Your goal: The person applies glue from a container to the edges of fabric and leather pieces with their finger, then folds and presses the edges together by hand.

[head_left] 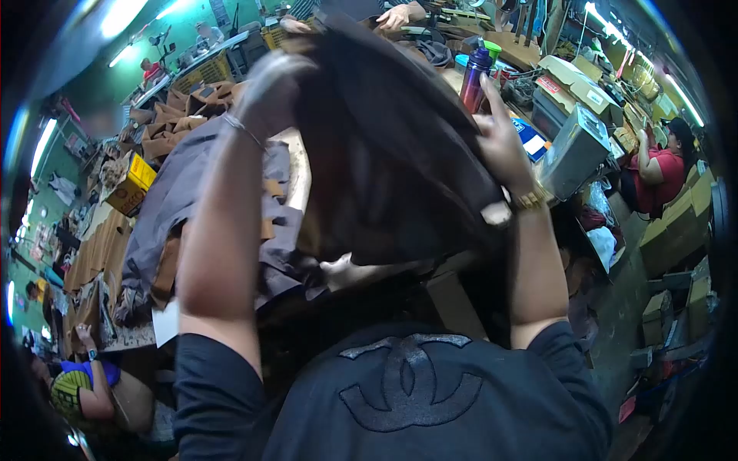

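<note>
Both my arms are raised over the worktable. A large, limp dark brown piece of leather or cloth [377, 154] hangs between my hands, blurred by motion. My left hand [278, 83], smeared by movement, grips its upper left edge. On the other side, my right hand [503, 146] holds the right edge, with the index finger pointing up. Left of the hanging piece, dark greyish sheets [173, 188] drape over the table with small brown scraps among them. Behind my right hand stands a purple-red bottle [475, 77].
Brown cut pieces [181, 115] are heaped at the back left, near a yellow box [132, 183]. Another person's hand [401, 15] shows across the table. At right are a grey metal box [576, 150], cardboard boxes [576, 81] and a seated person in red [661, 169].
</note>
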`<act>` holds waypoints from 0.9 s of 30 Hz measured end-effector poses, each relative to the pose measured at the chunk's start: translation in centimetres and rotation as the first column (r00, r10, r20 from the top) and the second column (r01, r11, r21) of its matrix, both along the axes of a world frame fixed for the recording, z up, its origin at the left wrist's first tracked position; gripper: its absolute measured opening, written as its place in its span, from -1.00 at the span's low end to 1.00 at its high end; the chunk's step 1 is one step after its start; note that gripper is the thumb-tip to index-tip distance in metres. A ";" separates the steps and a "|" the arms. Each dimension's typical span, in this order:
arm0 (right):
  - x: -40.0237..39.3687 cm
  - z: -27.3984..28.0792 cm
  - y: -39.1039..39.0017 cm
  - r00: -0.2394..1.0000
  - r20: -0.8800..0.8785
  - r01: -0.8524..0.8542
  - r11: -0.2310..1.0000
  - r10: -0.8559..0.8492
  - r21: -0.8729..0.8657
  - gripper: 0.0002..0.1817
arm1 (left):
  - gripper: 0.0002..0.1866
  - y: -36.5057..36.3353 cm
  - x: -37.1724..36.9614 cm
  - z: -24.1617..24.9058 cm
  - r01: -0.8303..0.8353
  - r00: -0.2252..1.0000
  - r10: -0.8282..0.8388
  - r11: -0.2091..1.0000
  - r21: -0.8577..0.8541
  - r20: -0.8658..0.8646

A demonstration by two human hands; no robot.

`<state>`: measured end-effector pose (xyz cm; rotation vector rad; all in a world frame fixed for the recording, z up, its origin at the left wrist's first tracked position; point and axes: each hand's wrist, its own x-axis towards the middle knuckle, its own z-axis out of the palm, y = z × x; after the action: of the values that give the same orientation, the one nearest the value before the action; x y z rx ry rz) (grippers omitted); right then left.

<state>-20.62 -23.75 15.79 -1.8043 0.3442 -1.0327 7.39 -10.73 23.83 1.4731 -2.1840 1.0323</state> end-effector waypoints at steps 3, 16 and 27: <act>6.2 2.1 -4.9 0.953 0.302 0.044 0.981 0.016 -0.190 -0.12 | -0.79 -1.1 4.7 6.2 0.143 0.828 -0.222 0.972 -0.189 -0.515; 12.2 -6.9 -18.9 0.723 -0.687 -0.350 0.818 -0.074 -0.456 -0.15 | -0.66 1.7 -11.7 -22.8 0.202 0.284 0.535 0.778 0.595 -0.796; 2.5 -13.0 -18.6 0.545 -0.794 -0.213 0.871 -0.269 -0.442 -0.35 | -0.68 0.1 -11.0 -21.4 0.173 -0.747 0.109 0.984 -0.034 -0.656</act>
<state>-18.16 -42.37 2.78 -2.7309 0.7446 -0.1378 -3.61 -10.67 2.46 1.0769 -0.3749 -0.9190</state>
